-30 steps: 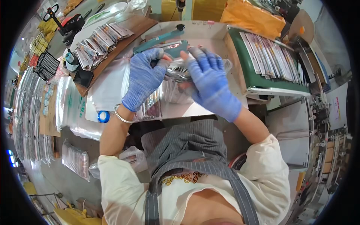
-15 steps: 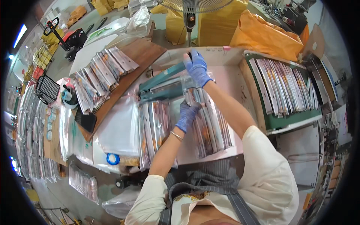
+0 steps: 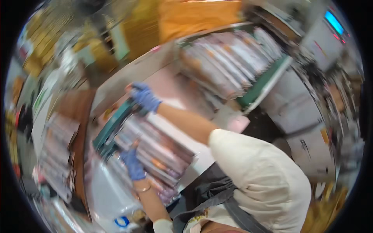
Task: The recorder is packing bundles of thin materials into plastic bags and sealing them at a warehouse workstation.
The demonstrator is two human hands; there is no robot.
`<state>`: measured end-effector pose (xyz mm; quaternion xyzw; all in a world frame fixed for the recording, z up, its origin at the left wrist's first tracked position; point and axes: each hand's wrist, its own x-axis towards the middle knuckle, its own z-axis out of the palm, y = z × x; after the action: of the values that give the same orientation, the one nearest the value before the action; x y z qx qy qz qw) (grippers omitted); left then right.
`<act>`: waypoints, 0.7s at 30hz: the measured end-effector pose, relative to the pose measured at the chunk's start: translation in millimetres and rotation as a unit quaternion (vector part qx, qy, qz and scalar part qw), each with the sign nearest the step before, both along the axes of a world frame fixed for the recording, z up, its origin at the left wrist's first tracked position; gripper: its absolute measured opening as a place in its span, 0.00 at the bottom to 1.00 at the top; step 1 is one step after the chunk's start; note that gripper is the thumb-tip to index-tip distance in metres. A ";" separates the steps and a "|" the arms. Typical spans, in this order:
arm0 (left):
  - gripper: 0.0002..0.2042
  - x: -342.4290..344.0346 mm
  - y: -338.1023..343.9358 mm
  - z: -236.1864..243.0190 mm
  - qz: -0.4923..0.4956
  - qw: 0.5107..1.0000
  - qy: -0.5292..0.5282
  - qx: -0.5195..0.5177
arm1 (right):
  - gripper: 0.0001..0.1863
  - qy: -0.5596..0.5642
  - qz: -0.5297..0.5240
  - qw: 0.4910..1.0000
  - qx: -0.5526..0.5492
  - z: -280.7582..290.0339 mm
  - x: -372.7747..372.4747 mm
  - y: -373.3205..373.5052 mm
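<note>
A teal bag sealer with a long arm lies slantwise at the left of the pale work tray. My right hand, in a blue glove, is closed around the far end of its arm. Plastic-bagged bundles of thin printed packets lie side by side against the sealer, ends toward it. My left hand, also gloved, rests on the near bundles close to the sealer's near end. Motion blur smears its fingers, so its grip is unclear. Whether a bag's mouth lies between the sealer's jaws is hidden.
Beyond, a green-lined box holds a row of packets. A brown board at left has more packets beside it. Clear plastic bags and a blue tape roll lie near. An orange sack stands behind.
My view has swung to the right, so the scene sits lower left and blurred. The sealer's raised arm now looks lower. My left hand has shifted onto the near bundles.
</note>
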<state>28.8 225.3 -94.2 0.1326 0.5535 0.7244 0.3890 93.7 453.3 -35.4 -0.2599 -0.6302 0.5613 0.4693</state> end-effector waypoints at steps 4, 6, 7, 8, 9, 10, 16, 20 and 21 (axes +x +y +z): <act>0.33 19.9 3.8 35.6 -0.032 0.998 0.062 0.008 | 0.06 0.081 0.020 0.990 -0.116 5.2 5.9 -6.1; 0.35 19.0 10.9 28.2 -0.024 0.995 0.100 0.010 | 0.06 0.110 0.032 0.985 -0.126 7.1 11.5 -0.9; 0.35 11.6 9.9 16.7 -0.009 0.991 0.134 0.005 | 0.06 0.123 0.039 0.983 -0.133 6.0 6.7 -3.7; 0.36 3.0 4.2 8.0 0.009 0.986 0.169 -0.002 | 0.06 0.127 0.048 0.981 -0.138 4.8 0.0 -6.2; 0.34 12.9 3.5 21.9 -0.004 0.998 0.068 0.014 | 0.07 0.123 0.020 0.986 -0.110 -3.5 -0.2 -5.5; 0.33 5.5 -7.4 32.1 -0.022 0.997 -0.041 -0.063 | 0.09 0.118 0.024 0.988 -0.095 0.9 -15.7 -24.9; 0.15 -0.2 7.7 -39.7 0.010 0.999 0.043 0.001 | 0.09 -0.002 -0.027 0.990 0.136 79.2 -9.5 -19.2; 0.12 7.8 15.1 20.3 -0.020 0.994 -0.099 0.038 | 0.08 -0.060 0.011 0.982 0.176 113.8 -16.6 -35.3; 0.12 -0.1 13.8 27.9 -0.009 0.994 -0.097 0.040 | 0.08 -0.057 0.022 0.982 0.178 108.2 -16.8 -31.7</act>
<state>28.7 239.1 -66.3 0.0821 0.4821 0.7520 0.4420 76.9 421.6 72.9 -0.1901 -0.7515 0.4343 0.4588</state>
